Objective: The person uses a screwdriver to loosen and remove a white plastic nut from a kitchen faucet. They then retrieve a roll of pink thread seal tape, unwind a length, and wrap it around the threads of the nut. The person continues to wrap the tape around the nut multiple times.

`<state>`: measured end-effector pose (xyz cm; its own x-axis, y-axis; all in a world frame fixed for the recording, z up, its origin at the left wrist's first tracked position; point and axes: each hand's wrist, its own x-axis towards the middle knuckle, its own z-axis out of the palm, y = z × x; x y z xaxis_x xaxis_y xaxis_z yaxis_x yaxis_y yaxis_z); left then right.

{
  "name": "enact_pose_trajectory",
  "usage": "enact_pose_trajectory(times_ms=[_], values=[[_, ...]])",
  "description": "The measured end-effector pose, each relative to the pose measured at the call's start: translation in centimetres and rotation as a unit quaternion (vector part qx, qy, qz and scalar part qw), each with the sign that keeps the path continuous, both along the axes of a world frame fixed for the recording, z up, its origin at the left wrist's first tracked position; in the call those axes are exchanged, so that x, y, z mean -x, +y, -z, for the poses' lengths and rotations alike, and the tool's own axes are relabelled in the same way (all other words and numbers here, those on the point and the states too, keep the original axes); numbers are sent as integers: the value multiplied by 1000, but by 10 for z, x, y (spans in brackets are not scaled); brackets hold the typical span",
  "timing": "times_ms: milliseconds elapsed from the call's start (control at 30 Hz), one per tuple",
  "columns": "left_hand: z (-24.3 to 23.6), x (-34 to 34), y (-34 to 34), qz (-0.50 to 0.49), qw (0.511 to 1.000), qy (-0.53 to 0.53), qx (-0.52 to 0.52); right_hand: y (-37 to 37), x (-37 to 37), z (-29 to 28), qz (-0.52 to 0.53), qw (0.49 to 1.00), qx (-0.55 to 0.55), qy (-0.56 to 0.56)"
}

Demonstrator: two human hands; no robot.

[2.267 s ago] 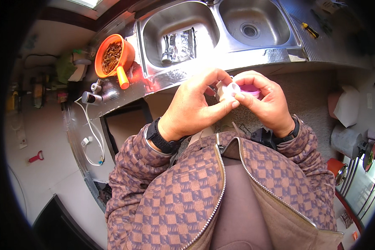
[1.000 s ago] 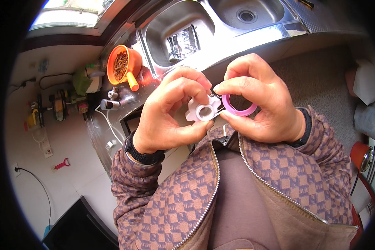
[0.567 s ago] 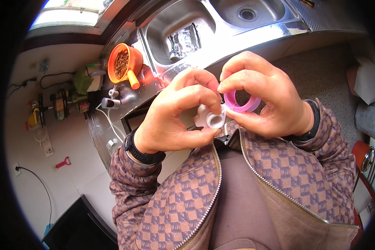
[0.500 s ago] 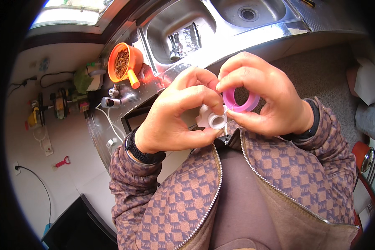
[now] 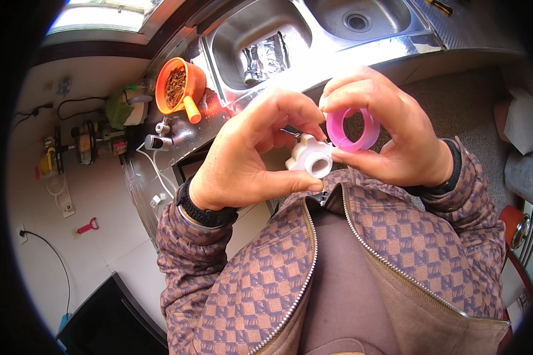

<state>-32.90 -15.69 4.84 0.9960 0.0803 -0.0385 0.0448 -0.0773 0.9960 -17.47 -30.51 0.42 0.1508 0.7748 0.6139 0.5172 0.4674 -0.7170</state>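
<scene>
My left hand (image 5: 243,151) is closed, thumb and fingers pinching a white plastic fitting (image 5: 305,155) with a lobed, knob-like body and a round hollow neck facing me. A dark, thin metal piece shows behind it, partly hidden by the fingers. Close beside it, my right hand (image 5: 391,127) grips a pink ring-shaped tape roll (image 5: 370,133) between thumb and fingers, its open centre toward me. Fitting and roll are nearly touching at the right thumb tip. Whether tape runs between them is too fine to make out.
Beyond my hands is a metal counter with a double sink (image 5: 219,59); a crumpled silvery packet (image 5: 266,58) lies in the left basin. An orange handled pot (image 5: 196,80) with brown bits stands left of it. Nearby are a metal tap part (image 5: 158,142) and white cable (image 5: 160,171).
Both hands have shifted slightly right. The white fitting has turned, so more of its lobed body shows, and the pink roll has moved right and up a little.
</scene>
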Motion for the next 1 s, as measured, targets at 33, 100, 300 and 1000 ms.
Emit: enact_pose_trajectory(times_ms=[33, 100, 300, 1000], values=[[-1, 0, 0, 0, 1000, 10, 12, -1, 0, 0, 1, 1000, -1, 0], [-4, 0, 2, 17, 999, 40, 28, -2, -1, -1, 3, 1000, 2, 2], [-8, -6, 12, 36, 974, 139, 172, -6, 4, 0, -66, 997, 36, 12], [40, 0, -29, -246, 939, -14, 239, 1, 21, 11, 130, 980, 71, 131]])
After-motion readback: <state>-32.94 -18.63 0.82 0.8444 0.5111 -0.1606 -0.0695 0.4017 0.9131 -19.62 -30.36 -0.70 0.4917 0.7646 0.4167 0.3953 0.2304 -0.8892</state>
